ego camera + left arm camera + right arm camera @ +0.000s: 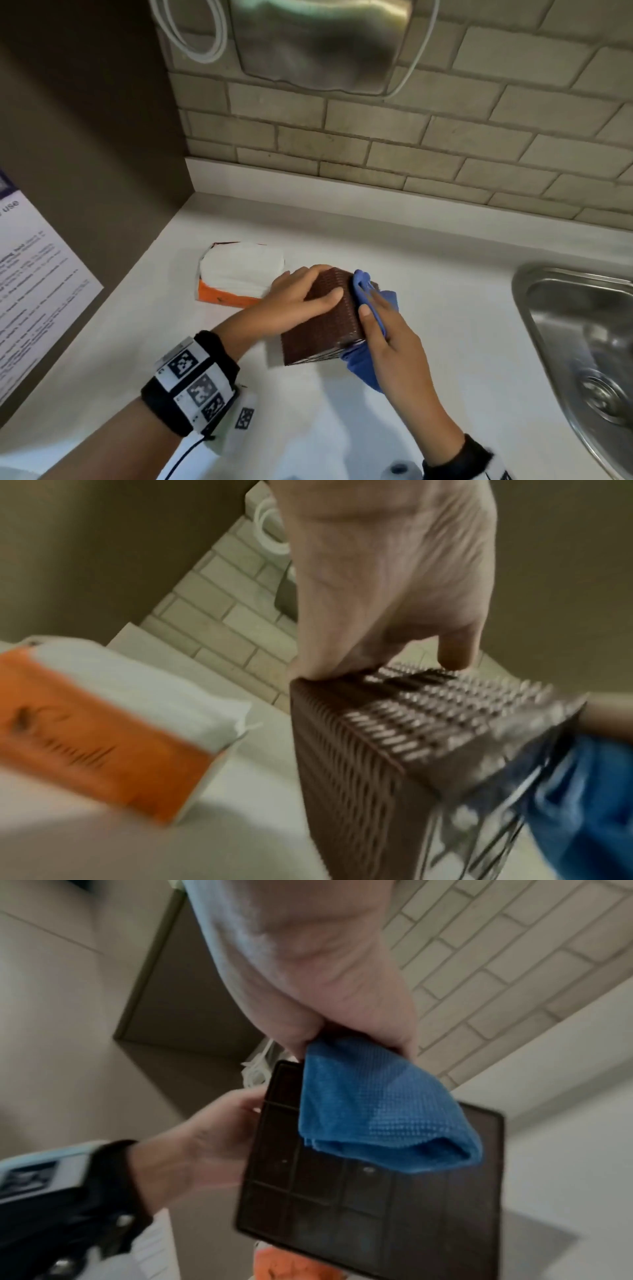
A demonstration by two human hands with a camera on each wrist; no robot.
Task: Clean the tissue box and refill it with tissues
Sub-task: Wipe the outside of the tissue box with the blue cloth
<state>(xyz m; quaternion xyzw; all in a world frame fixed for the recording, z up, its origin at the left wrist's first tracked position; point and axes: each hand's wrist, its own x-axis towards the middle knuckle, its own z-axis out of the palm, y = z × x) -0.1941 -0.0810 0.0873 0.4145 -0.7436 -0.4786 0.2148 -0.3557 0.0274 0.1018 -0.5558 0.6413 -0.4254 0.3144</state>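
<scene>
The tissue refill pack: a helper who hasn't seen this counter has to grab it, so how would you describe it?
Start at the steel sink on the right of the white counter and look left, past the brown tissue box being wiped with a blue cloth. The tissue refill pack lies flat near the back corner, the only orange thing there, torn open with white tissues showing.

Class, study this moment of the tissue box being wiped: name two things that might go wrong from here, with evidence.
1. The left hand holds the brown tissue box tilted above the counter; pressure from the blue cloth in the right hand might make it slip.
2. The opened tissue pack lies close behind the box; a wide wipe might knock it.
</scene>
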